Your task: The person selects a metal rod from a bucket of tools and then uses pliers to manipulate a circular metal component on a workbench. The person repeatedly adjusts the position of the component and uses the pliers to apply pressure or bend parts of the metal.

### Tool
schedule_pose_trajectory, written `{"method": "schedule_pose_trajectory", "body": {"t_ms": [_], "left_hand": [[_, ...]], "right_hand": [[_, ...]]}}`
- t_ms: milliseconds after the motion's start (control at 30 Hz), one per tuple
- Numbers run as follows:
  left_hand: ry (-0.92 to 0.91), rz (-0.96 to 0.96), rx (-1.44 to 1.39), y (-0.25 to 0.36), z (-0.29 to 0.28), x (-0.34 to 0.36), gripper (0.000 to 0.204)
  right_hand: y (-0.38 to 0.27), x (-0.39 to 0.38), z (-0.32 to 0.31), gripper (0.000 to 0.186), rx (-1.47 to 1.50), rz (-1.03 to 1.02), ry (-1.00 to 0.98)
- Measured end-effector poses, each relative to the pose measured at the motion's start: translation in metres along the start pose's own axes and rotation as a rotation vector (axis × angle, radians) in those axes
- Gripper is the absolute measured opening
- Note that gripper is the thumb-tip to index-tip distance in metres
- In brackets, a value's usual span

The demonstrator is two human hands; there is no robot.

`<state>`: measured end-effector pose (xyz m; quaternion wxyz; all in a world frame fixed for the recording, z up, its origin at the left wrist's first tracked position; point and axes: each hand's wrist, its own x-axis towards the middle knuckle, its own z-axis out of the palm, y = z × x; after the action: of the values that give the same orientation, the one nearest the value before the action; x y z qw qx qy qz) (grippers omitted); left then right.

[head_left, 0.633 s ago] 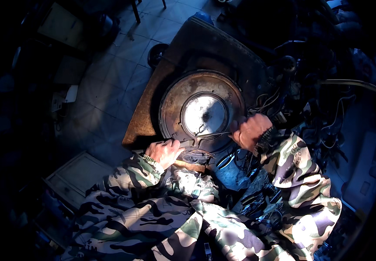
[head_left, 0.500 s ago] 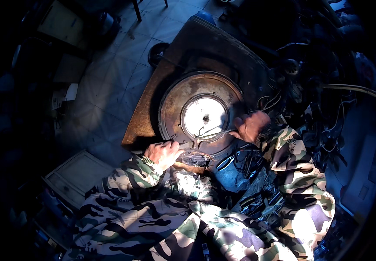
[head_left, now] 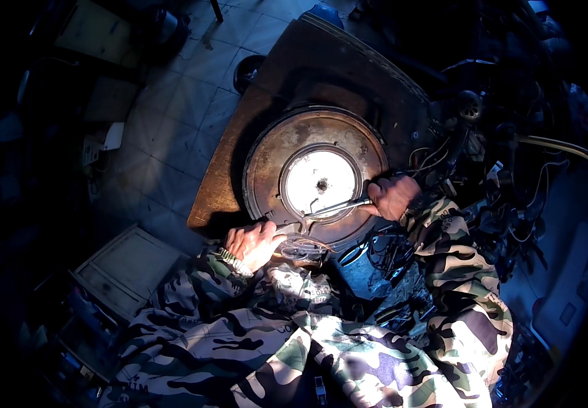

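Observation:
A round rusty metal disc assembly (head_left: 273, 146) with a bright white centre plate (head_left: 314, 170) rests on a dark brown board (head_left: 209, 204). My left hand (head_left: 253, 245) is closed on a grey metal tool (head_left: 290, 230), perhaps pliers, at the disc's lower-left edge. My right hand (head_left: 392, 197) grips a slim shiny metal rod-like tool (head_left: 341, 207), angled across the lower part of the white plate to meet the other tool. Thin wires (head_left: 307, 246) lie in a loop just below the disc.
Tangled cables and dark metal parts (head_left: 477, 136) crowd the right side. A pale panel (head_left: 120, 272) lies at lower left beside tiled floor (head_left: 178, 129). A black round object (head_left: 246, 71) is beyond the board's left edge, and a blue object (head_left: 324, 15) at its far end.
My right hand and its sleeve have shifted slightly up and inward, and more of the rod catches the light. My left hand stays at the lower-left edge with little movement.

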<state>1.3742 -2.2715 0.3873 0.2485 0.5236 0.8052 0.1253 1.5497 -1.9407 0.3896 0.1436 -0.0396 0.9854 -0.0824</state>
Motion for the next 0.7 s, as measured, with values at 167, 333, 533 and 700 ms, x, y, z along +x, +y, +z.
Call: {"method": "schedule_pose_trajectory", "body": {"t_ms": [167,333,533,700], "left_hand": [[0.002,-0.103,-0.059,0.01,-0.001,-0.005,0.034],[0.024,-0.119,-0.246,0.023,0.006,-0.003,0.025],[0.025,-0.133,-0.202,0.015,0.008,-0.012,0.025],[0.093,-0.2,-0.175,0.0,0.009,-0.027,0.029]], "right_hand": [[0.003,0.008,0.004,0.051,-0.041,-0.019,-0.001],[0.001,0.002,0.002,0.051,-0.054,0.01,-0.002],[0.002,0.008,0.003,0.051,-0.016,0.003,-0.012],[0.003,0.017,0.01,0.052,0.006,-0.034,-0.007]]}}
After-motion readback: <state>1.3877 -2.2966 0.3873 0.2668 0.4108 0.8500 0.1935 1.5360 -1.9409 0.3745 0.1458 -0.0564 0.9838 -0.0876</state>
